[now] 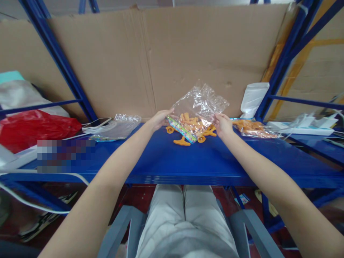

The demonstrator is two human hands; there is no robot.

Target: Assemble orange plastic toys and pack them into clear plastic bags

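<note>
A clear plastic bag (199, 102) with a colourful printed strip along one edge is stretched between my two hands. My left hand (160, 120) pinches it near the upper end of the strip. At the opposite side, my right hand (223, 124) grips the bag's edge. Several orange plastic pieces (182, 141) lie on the blue shelf top (166, 161), beneath and around the bag. Some of them show through the film; whether any are inside it I cannot tell.
To the right lies a filled bag of orange pieces (254, 128), with a white power strip (301, 128) beyond it. Flat clear bags (118, 127) and a phone (98, 123) are on the left, near a red plastic bag (37, 129). Cardboard (201, 46) backs the shelf.
</note>
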